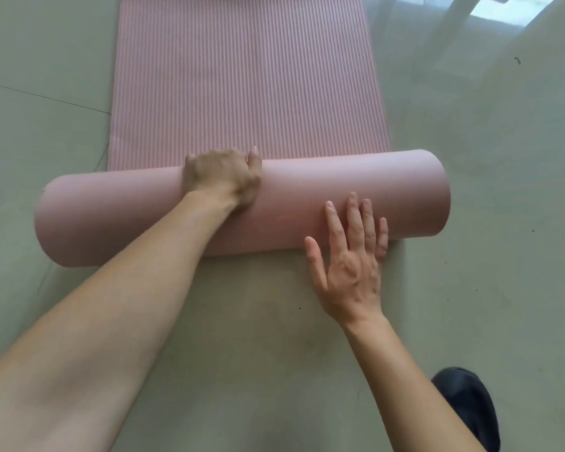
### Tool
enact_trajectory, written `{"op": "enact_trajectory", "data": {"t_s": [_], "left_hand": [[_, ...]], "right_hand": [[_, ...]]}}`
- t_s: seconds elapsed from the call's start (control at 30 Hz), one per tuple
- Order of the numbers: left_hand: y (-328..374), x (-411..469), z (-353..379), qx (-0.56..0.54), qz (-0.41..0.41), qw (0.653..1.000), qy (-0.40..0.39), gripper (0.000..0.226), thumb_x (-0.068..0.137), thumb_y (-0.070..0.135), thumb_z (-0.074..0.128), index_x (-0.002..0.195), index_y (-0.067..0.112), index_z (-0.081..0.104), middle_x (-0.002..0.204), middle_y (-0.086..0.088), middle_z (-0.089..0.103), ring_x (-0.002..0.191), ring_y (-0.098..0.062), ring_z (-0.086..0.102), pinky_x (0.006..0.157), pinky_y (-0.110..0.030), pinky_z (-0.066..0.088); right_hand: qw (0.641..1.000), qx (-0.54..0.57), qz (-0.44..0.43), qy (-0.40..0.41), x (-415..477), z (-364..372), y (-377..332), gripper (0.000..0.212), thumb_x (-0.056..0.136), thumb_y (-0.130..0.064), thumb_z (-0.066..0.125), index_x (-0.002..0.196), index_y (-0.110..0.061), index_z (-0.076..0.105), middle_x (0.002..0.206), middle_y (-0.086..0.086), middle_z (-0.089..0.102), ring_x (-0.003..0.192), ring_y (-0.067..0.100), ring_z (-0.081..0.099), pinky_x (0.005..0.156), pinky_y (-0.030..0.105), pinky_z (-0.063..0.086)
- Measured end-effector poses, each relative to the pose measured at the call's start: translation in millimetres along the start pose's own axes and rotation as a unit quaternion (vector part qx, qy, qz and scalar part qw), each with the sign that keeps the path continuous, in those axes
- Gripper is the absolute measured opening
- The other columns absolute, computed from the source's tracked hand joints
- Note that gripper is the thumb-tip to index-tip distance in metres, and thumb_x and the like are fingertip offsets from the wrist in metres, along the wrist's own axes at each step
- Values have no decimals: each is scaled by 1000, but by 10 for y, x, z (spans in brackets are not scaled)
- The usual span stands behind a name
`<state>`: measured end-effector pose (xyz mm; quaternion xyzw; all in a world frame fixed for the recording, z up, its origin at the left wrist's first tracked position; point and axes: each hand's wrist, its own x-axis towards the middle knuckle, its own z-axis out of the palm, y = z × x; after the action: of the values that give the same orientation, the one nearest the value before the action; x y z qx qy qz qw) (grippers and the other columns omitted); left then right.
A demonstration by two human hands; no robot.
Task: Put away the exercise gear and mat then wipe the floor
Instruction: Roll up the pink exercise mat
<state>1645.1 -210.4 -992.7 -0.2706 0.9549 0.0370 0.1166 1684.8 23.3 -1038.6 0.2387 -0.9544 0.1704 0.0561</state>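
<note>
A pink exercise mat (248, 76) lies on the floor, its ribbed flat part stretching away from me. Its near end is rolled into a thick smooth roll (118, 216) lying crosswise. My left hand (222, 179) rests on top of the roll near its middle, fingers curled over the far side. My right hand (351, 256) lies flat with fingers spread against the roll's near side, right of centre, palm partly over the floor.
Grey-green tiled floor (46, 76) surrounds the mat, with small dark specks on the right. A dark shoe or knee (470, 406) shows at the bottom right. Pale furniture legs (437, 34) and a bright reflection stand at the top right.
</note>
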Motion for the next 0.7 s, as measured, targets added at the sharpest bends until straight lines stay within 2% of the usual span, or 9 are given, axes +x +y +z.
{"op": "enact_trajectory", "data": {"t_s": [0.13,0.2,0.23,0.33,0.4,0.5,0.57,0.63,0.7], "left_hand": [[80,-120,96,-16,10,989,-146,65,97,53,26,124,4,60,132,-22,58,121,-37,55,100,-42,42],[111,-356,327,-49,12,978,-201,61,98,51,28,122,6,61,132,-20,59,121,-36,55,100,-42,43],[112,-475,396,-71,25,982,-173,58,99,48,28,115,7,64,126,-19,62,115,-37,58,95,-43,45],[104,-631,347,-121,43,990,60,43,100,37,34,87,9,64,98,-17,65,90,-38,60,75,-41,43],[88,-680,245,-136,20,980,146,38,97,34,37,78,9,59,89,-15,64,83,-37,58,73,-40,39],[87,-808,307,-141,-15,975,174,38,96,37,37,95,11,65,101,-12,65,97,-35,58,92,-46,38],[85,-912,419,-107,-10,976,188,45,96,43,38,120,13,62,126,-13,60,123,-34,51,112,-52,21],[57,-960,539,-85,3,978,188,58,96,52,35,137,14,52,143,-15,49,139,-33,37,117,-55,7],[37,-917,613,-57,18,982,182,66,96,59,29,141,15,48,146,-14,47,141,-33,35,116,-59,8]], "right_hand": [[998,0,37,42,-239,-47,-22,64,95,-50,47,150,-17,43,162,17,27,151,37,17,121,59,10],[997,-26,58,42,-383,-33,-22,66,88,-51,48,146,-20,51,159,15,34,149,38,24,119,60,11],[996,-37,68,33,-434,-27,-30,66,85,-51,47,143,-21,54,157,14,37,147,38,26,119,61,12],[995,-53,83,-8,-319,-44,-63,64,85,-52,44,141,-25,56,155,11,42,145,38,31,118,59,12],[993,-66,91,-41,14,-65,-93,61,88,-55,38,139,-27,58,151,9,47,143,36,34,119,56,13],[990,14,117,-78,738,-66,-136,56,97,-52,30,138,-26,58,150,4,50,143,27,36,120,49,13],[986,109,124,-31,1105,-87,-150,51,100,-44,31,135,-20,61,147,8,52,140,26,41,119,46,20],[985,123,117,39,1210,-128,-148,46,102,-38,34,130,-17,64,144,10,54,137,29,43,118,49,23],[988,105,94,57,1082,-159,-131,45,102,-41,36,132,-19,62,146,9,52,141,29,40,119,50,20]]}}
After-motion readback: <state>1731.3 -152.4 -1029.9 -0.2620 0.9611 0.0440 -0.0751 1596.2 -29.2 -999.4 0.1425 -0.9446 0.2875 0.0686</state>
